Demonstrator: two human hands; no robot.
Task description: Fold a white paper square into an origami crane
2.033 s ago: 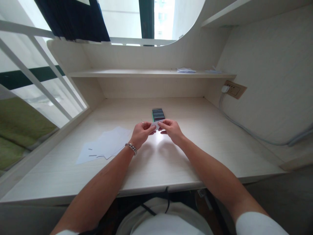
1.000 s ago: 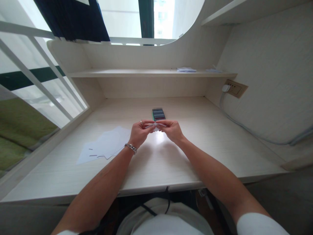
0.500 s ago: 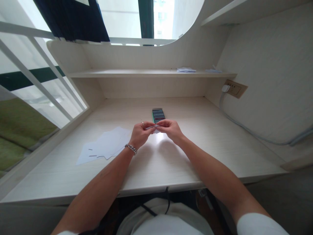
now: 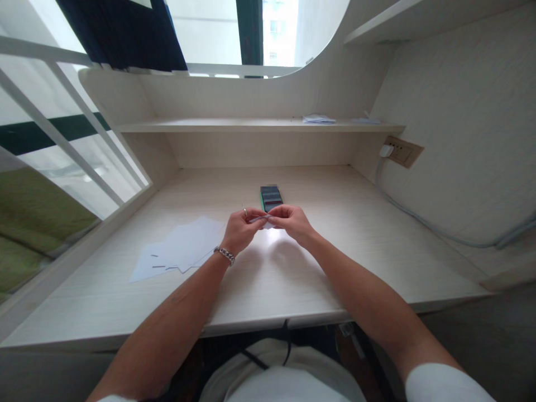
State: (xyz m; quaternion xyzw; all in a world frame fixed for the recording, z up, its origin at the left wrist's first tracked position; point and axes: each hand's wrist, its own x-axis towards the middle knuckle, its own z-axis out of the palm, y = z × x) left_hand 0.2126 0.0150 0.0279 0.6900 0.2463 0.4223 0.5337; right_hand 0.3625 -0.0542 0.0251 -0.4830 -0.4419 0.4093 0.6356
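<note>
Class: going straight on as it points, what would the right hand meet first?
Most likely the left hand, facing the right hand across the white paper both pinch; depth is unclear.

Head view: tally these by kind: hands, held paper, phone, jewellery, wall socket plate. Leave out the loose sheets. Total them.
Left hand and right hand: 2
Held paper: 1
Phone: 1
Bracelet: 1
Ring: 1
Wall socket plate: 1
Total: 7

Pale wood-grain surface [image 4: 397, 245] w/ long, pale wooden shelf [image 4: 234, 126] across back; plain off-white wall [image 4: 469, 106] on R. Bright window [image 4: 205, 42] beyond, w/ dark-green upright bar [image 4: 250, 33]; navy cloth [image 4: 138, 39] & white slatted railing [image 4: 42, 51] upper L. Glare spot approx. mid-surface.
</note>
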